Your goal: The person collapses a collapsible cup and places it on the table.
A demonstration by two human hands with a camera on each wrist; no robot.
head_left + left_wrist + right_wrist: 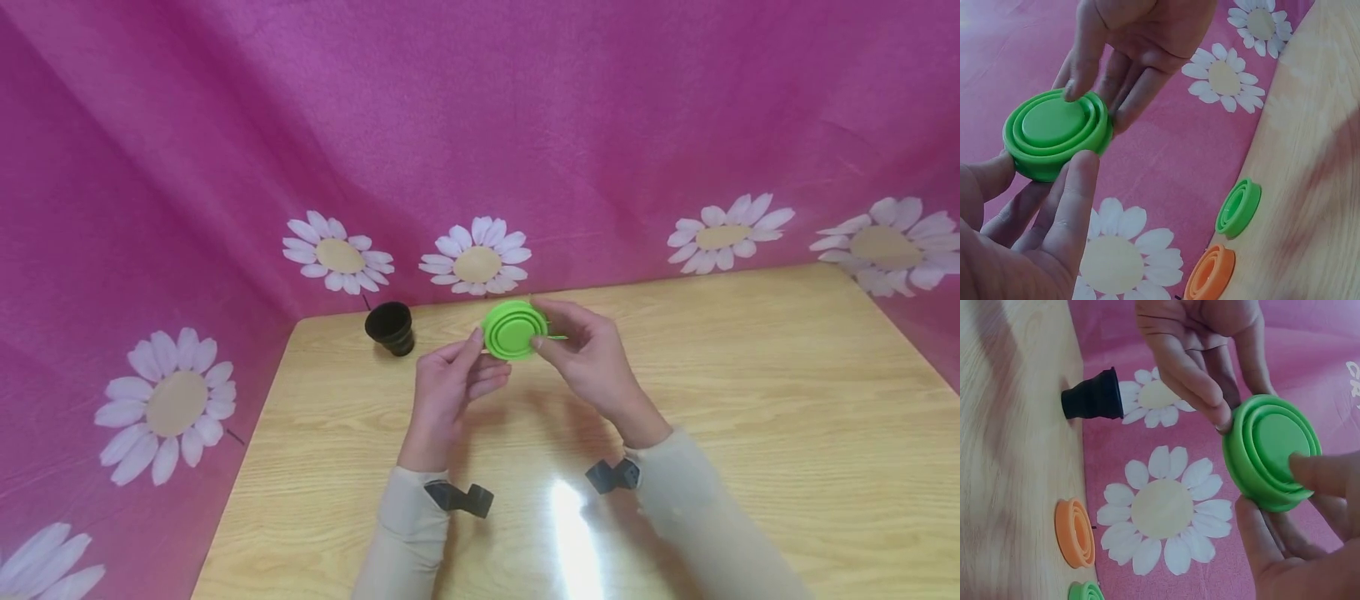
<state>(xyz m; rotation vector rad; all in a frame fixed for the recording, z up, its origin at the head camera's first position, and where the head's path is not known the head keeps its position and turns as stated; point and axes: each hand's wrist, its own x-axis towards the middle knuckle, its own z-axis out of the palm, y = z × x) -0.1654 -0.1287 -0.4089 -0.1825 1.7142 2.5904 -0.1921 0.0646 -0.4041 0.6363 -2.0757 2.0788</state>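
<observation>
Head view: you have the green ringed disc (515, 330) near the centre of the frame, raised off the table (750, 400), its concentric rings facing up toward you. Your left hand (444, 387) pinches its rim from the lower left, thumb on one side and fingers beneath. Your right hand (600, 358) pinches it from the right: thumb on the inner rings, fingers at the far edge.

A black cup (392, 327) stands upright on the table, left of centre, near the upper left of your left hand, its wide mouth up. In the left wrist view, a second green disc (1238, 208) lies on the table at lower right, an orange disc (1210, 272) just beside it (the orange one is cut by the bottom edge there). Both show again at lower left of the right wrist view. Behind the table hangs pink cloth (585, 125) printed with white daisies (476, 258).
</observation>
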